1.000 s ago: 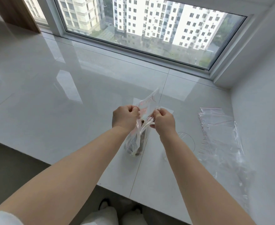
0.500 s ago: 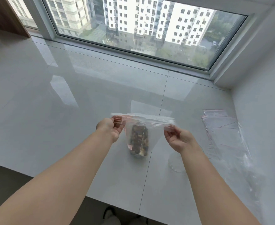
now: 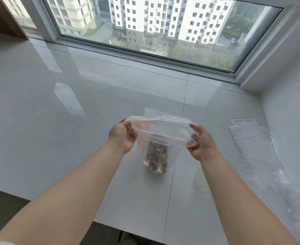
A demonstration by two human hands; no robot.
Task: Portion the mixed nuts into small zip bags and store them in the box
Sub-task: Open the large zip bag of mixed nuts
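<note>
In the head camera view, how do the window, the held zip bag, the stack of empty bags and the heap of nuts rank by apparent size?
1. window
2. stack of empty bags and held zip bag: look alike, and the held one is nearer, so unranked
3. heap of nuts

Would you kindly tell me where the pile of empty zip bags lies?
In the head view, the empty zip bags lie on the white sill at far right, beside the wall, right of the right hand.

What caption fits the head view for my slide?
Both hands, left and right, pinch open a zip bag of mixed nuts.
</note>
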